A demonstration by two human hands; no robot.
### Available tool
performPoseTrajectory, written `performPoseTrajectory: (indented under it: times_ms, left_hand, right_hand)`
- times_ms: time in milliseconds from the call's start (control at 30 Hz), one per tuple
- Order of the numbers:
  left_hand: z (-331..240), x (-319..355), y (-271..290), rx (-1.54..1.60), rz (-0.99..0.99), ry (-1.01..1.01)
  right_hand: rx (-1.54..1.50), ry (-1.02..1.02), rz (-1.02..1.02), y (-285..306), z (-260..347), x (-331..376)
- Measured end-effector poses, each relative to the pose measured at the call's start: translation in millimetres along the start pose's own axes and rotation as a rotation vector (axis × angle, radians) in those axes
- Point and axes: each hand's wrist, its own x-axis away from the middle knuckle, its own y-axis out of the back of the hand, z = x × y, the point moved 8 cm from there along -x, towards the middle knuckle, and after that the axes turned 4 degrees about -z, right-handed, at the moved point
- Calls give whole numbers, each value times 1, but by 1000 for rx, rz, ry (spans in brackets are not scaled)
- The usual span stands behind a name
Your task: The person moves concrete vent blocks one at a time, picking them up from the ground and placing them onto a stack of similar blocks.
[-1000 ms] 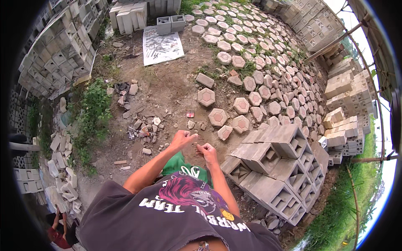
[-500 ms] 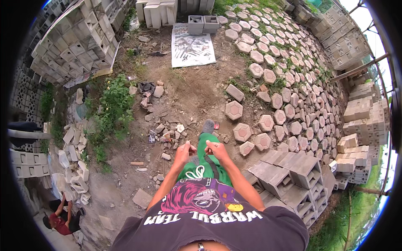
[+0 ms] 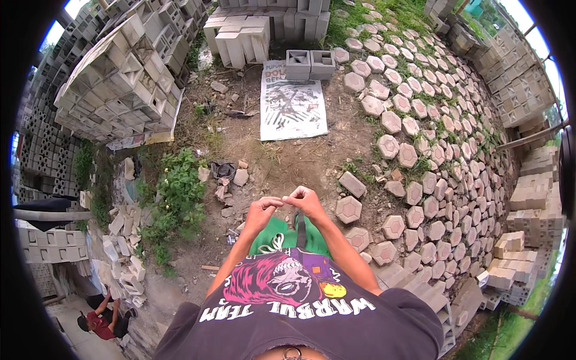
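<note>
My left hand (image 3: 263,208) and my right hand (image 3: 306,200) are held up in front of my waist with fingers bent, fingertips meeting between them. Whether anything small is pinched there is too fine to see. Below them are my green shorts (image 3: 273,239) with a white drawstring and my dark printed shirt. On the dirt just right of my right hand lies a grey hexagonal paver (image 3: 348,209), and a rectangular block (image 3: 352,183) lies beyond it.
Hexagonal pavers (image 3: 420,150) cover the ground to the right. A printed sack (image 3: 293,102) lies flat ahead with two hollow blocks (image 3: 310,63) behind it. Stacked concrete blocks (image 3: 120,78) rise at left, above weeds (image 3: 177,192) and rubble (image 3: 123,252). A crouching person in red (image 3: 102,321) is at lower left.
The view has turned left, so the sack and block stacks sit more central. My hands stay close together and have risen slightly, with the fingertips now meeting.
</note>
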Motion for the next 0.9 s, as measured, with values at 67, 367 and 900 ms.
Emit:
performPoseTrajectory:
  times_ms: [67,367,900]
  left_hand:
    - [-11,-37,17,-58,-103,10]
    - [-27,-184,32,81,-185,131]
    - [-203,-500,153,271,61,54]
  right_hand:
    - [20,13,-4,6,19,-28]
    - [-48,-74,39,21,63,-159]
    - [-361,52,-120,24,324,-400]
